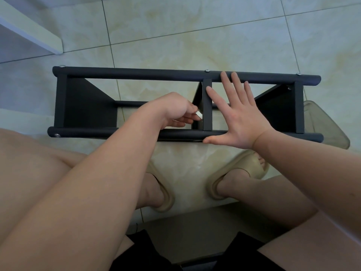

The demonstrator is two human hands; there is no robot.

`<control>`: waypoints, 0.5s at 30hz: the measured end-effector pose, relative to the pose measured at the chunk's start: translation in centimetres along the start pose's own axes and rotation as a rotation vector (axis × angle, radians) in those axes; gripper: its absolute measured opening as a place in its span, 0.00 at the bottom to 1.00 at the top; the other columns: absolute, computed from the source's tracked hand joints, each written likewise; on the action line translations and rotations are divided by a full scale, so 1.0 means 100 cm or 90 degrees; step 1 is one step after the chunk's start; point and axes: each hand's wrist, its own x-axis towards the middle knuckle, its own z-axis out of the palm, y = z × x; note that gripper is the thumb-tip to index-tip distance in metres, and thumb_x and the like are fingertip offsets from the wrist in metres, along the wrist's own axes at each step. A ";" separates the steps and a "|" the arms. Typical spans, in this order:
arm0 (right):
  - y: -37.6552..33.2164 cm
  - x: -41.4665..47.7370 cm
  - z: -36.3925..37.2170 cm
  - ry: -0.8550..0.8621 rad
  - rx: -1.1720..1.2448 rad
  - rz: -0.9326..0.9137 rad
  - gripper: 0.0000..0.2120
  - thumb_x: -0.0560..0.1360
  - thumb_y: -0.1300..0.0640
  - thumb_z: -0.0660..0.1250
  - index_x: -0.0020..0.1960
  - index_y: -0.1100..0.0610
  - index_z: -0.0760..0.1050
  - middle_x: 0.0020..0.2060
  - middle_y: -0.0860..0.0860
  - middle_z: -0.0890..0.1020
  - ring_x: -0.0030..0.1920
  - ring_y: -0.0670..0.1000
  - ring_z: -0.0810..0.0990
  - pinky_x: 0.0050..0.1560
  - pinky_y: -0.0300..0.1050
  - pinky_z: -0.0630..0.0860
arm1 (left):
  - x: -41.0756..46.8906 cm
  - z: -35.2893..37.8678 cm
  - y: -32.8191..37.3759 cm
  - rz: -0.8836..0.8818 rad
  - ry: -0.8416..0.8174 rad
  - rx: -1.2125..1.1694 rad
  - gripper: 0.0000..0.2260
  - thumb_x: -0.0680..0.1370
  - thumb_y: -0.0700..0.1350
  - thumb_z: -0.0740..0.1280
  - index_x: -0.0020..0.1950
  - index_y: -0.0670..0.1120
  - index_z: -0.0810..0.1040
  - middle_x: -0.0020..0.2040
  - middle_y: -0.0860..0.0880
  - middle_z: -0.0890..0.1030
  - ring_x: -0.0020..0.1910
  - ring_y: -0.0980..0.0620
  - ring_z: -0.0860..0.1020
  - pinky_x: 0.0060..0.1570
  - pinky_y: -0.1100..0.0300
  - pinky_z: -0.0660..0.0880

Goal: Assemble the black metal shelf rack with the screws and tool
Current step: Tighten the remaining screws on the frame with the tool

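We find the black metal shelf rack (136,73) standing on the tiled floor (175,36), seen from above, directly in front of the seated person's feet; its two long rails run left to right, joined by three crosspieces. The left hand (175,109) reaches down between the rails just left of the middle crosspiece (207,106); its fingers are curled and pinch a small silvery tool (199,115), whose tip lies against that crosspiece. The right hand (240,118) is flat, with straight fingers spread over the top of the rack; the thumb lies along the near rail and the fingertips reach the far rail; we cannot tell whether the palm bears on the frame. We note screws (207,70) seated along the far rail and one at the left end of the near rail; beige sandals (237,173) rest on the floor below; a translucent plastic object (328,126) sits beside the rack's right end.
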 end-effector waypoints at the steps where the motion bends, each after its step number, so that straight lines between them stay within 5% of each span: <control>1: 0.000 0.000 0.000 0.001 0.000 -0.001 0.57 0.67 0.18 0.53 0.84 0.53 0.48 0.82 0.62 0.43 0.81 0.67 0.39 0.79 0.68 0.41 | 0.000 -0.001 -0.001 0.003 -0.005 0.001 0.04 0.82 0.44 0.64 0.50 0.47 0.78 0.40 0.52 0.86 0.42 0.55 0.82 0.46 0.60 0.77; 15: 0.001 0.000 0.001 0.007 -0.002 -0.002 0.57 0.67 0.18 0.53 0.84 0.52 0.48 0.82 0.62 0.43 0.81 0.67 0.40 0.79 0.68 0.42 | -0.006 -0.009 -0.006 0.047 -0.049 0.088 0.07 0.82 0.40 0.64 0.46 0.47 0.79 0.43 0.51 0.87 0.44 0.55 0.80 0.48 0.59 0.75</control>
